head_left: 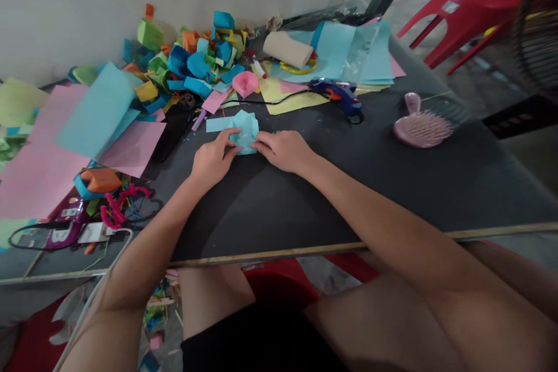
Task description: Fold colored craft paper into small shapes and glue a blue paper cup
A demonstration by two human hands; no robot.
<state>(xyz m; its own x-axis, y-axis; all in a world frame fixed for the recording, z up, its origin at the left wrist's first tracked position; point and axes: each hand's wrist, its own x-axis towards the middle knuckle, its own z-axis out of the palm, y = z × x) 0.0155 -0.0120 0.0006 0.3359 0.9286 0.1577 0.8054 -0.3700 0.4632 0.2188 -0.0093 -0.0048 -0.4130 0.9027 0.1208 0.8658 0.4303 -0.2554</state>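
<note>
A light blue piece of folded paper [246, 127] lies at the middle of the dark table, between my two hands. My left hand [213, 157] pinches its left edge with thumb and fingers. On the other side, my right hand [281, 148] grips the right edge with closed fingertips. A flat light blue paper strip [218, 124] extends leftward behind my left fingers. Just beyond the folded piece sits a pink folded paper shape [245, 83]. The undersides of the paper and some fingertips are hidden.
Folded paper pieces [196, 64] heap against the wall. A blue glue gun [340, 96] with a black cord lies behind my right hand, and a pink hairbrush [422, 128] farther right. Pink sheets [56, 145] cover the left side. A red chair [475, 6] stands beyond the table.
</note>
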